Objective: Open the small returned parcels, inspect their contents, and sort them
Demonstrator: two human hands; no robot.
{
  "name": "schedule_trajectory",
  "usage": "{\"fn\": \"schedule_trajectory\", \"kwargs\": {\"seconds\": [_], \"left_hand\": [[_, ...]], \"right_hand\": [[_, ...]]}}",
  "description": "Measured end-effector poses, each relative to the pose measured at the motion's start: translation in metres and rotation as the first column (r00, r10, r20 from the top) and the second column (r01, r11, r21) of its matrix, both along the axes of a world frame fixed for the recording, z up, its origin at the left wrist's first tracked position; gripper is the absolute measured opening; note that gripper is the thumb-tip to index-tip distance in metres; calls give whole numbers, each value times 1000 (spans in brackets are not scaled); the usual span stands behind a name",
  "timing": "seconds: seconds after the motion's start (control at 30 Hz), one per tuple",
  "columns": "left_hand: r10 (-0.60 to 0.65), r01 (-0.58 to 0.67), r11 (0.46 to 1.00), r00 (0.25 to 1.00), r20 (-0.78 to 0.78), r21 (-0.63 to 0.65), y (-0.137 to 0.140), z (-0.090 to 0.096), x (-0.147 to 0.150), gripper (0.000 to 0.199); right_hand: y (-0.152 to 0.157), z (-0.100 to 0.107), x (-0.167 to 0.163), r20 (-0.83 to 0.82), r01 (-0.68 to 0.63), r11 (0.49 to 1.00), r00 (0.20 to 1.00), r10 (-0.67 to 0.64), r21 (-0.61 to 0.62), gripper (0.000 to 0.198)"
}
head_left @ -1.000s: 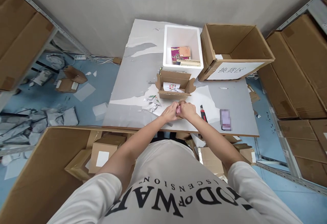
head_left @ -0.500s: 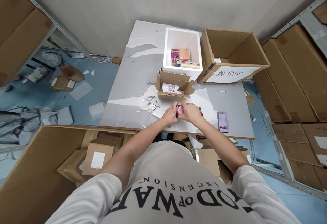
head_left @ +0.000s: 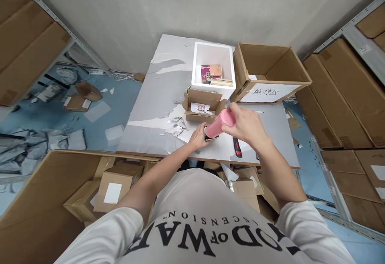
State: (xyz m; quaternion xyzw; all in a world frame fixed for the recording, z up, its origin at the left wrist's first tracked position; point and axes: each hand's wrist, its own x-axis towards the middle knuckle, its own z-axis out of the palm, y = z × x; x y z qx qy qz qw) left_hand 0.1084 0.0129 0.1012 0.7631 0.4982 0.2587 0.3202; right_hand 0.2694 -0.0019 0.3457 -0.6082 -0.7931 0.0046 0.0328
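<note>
Both hands at work above the near edge of the table (head_left: 142, 119). Right hand (head_left: 245, 122) clamps a pink cylinder (head_left: 215, 127) near its upper end, fingers and thumb round the rim; the flat round end faces up and toward the wearer. Cylinder tilted, its lower end at the mouth of a small dark-mouthed box (head_left: 207, 136); how far inside, cannot tell. Left hand (head_left: 197, 136) closed on that box, fingers hiding most of it.

Red-and-black utility knife (head_left: 237, 147) lies on the tabletop just below the right wrist. Crumpled silvery wrapper (head_left: 177, 128) beyond the left hand. Directly past the hands, an open cardboard box (head_left: 197, 116) with printed white paper (head_left: 198, 108) inside. Behind it, a white foam box (head_left: 197, 61) holding books (head_left: 211, 73). Beside that, on the right, a large open carton (head_left: 272, 50), handwritten white sign (head_left: 268, 92) on its front.
</note>
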Motion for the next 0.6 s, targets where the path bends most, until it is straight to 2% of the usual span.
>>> {"fn": "schedule_trajectory", "kwargs": {"seconds": [0.17, 0.23, 0.3, 0.37, 0.47, 0.53, 0.6], "left_hand": [[63, -63, 998, 997, 53, -2, -3, 3, -2, 101], [87, -86, 996, 995, 54, -21, -4, 4, -2, 104], [95, -93, 995, 994, 49, -41, -6, 5, -2, 105], [102, -100, 993, 994, 38, -66, -9, 5, -2, 105], [94, -89, 990, 995, 33, -109, -14, 9, -5, 110], [61, -53, 993, 995, 75, -105, -18, 16, -8, 115], [49, -40, 998, 982, 182, -53, -21, 28, -11, 110]], "right_hand": [[-1, 6, 20, -220, 75, 995, 974, -59, 65, 58], [0, -3, 29, -341, 132, 990, 934, -110, 40, 56], [1, -21, 37, -479, 194, 981, 858, -185, -32, 51], [1, -44, 40, -637, 229, 964, 725, -261, -135, 49], [-2, -78, 35, -833, 206, 941, 442, -333, -267, 51], [-7, -96, 25, -893, 179, 931, 274, -357, -317, 49], [-15, -109, 13, -916, 159, 922, 143, -375, -353, 45]]}}
